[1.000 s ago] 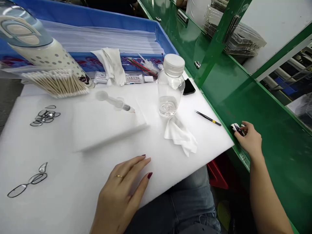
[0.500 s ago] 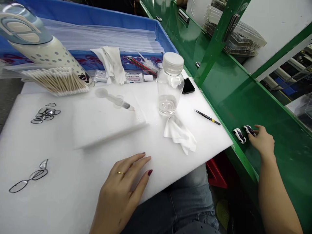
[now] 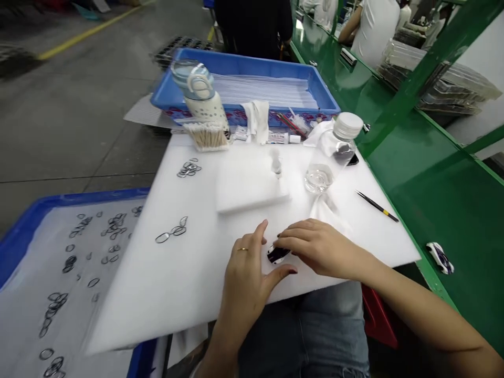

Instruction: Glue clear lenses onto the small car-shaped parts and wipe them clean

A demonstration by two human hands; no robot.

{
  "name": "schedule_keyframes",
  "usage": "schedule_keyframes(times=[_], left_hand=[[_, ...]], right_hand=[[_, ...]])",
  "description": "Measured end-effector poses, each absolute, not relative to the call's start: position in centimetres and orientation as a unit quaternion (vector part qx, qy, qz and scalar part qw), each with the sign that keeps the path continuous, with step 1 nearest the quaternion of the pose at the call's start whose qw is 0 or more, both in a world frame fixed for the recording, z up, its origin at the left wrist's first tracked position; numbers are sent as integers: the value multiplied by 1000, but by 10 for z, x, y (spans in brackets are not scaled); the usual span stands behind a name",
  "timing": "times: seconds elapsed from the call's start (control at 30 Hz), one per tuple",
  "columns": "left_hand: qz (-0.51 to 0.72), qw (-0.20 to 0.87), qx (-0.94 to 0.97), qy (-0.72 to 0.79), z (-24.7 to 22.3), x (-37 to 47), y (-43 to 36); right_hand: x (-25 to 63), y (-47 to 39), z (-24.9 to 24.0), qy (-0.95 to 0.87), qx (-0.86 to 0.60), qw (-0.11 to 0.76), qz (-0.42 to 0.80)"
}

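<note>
A small black-and-white toy car (image 3: 277, 255) is at the white foam sheet's front edge, between my hands. My right hand (image 3: 315, 244) grips its right side, with the fingers partly covering it. Beside its left side is my left hand (image 3: 247, 278), thumb and fingers spread around it; whether it touches the car is unclear. A second toy car (image 3: 440, 258) stands on the green bench at right. Black oval rings with clear film (image 3: 173, 230) lie on the foam to the left, and a pair of black tweezers (image 3: 377, 206) lies to the right.
A foam block (image 3: 252, 189) lies mid-table. Behind it are cotton swabs (image 3: 207, 137), a thermos (image 3: 205, 100) and a blue tray (image 3: 244, 63). A bottle of clear liquid (image 3: 326, 157) stands at right. More rings lie on a lower tray (image 3: 23, 315) at left. Other people sit farther back.
My right hand has brought one toy car from the green bench onto the foam. My left hand has come up to it. The view has swung left, showing the lower tray and floor.
</note>
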State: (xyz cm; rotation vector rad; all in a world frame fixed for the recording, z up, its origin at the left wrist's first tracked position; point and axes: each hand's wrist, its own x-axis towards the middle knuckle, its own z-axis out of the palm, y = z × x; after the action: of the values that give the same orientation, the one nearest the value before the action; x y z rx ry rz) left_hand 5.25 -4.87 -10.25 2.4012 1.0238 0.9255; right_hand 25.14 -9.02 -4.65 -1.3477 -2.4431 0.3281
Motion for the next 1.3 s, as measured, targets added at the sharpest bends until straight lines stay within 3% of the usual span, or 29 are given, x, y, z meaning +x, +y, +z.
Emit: schedule_keyframes(times=[0.1, 0.23, 0.33, 0.43, 0.5, 0.6, 0.8, 1.03, 1.13, 1.3], left_hand=[[335, 181, 837, 393, -101, 52, -49], [270, 308, 857, 311, -93, 49, -48], [236, 389, 859, 235, -89, 46, -48], [238, 372, 864, 241, -88, 46, -47], [229, 354, 874, 243, -90, 47, -46], [225, 343, 880, 238, -93, 50, -46], [302, 374, 816, 320, -91, 65, -55], [380, 369, 754, 388, -89, 81, -61], [378, 372, 758, 380, -89, 79, -60], [375, 369, 758, 385, -89, 78, -59]], right_hand=[[250, -69, -44, -824, -498, 230, 141], [259, -33, -30, -665, -624, 404, 75], [255, -6, -24, -658, -652, 359, 116], [250, 12, -22, -666, -698, 228, 129], [251, 17, -19, -652, -716, 204, 144], [256, 10, -12, -644, -667, 296, 230], [247, -36, -29, -543, -472, 581, 380], [240, -52, -67, -441, -487, 607, 448], [241, -49, -70, -455, -464, 639, 412], [235, -58, -59, -441, -492, 616, 429]])
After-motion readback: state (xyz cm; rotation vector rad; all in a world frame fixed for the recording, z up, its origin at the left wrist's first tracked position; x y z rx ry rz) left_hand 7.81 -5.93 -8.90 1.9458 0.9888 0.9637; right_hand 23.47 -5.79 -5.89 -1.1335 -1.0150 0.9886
